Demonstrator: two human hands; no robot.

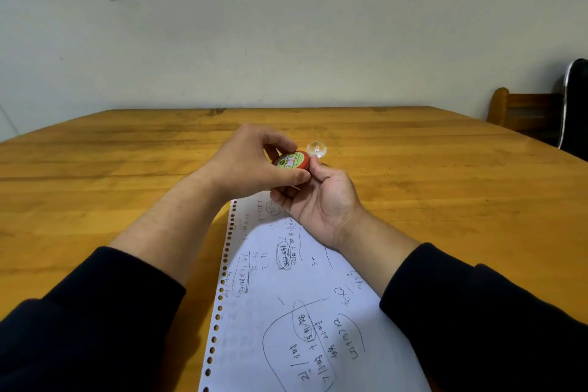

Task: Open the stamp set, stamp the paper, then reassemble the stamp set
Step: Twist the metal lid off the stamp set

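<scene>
A wooden table (429, 200) of warm orange-brown planks fills the lower half of the view, its grain running left to right and its far edge meeting a pale wall. On it lies a white sheet of paper (286, 289) — hole-punched down its left edge, covered in handwritten notes, sums and circled scribbles — set at a slight angle and running off the near edge of the view. Farther back, near the middle of the table, a small clear faceted stamp (317, 148) stands on the wood, well apart from the paper's visible top edge.
</scene>
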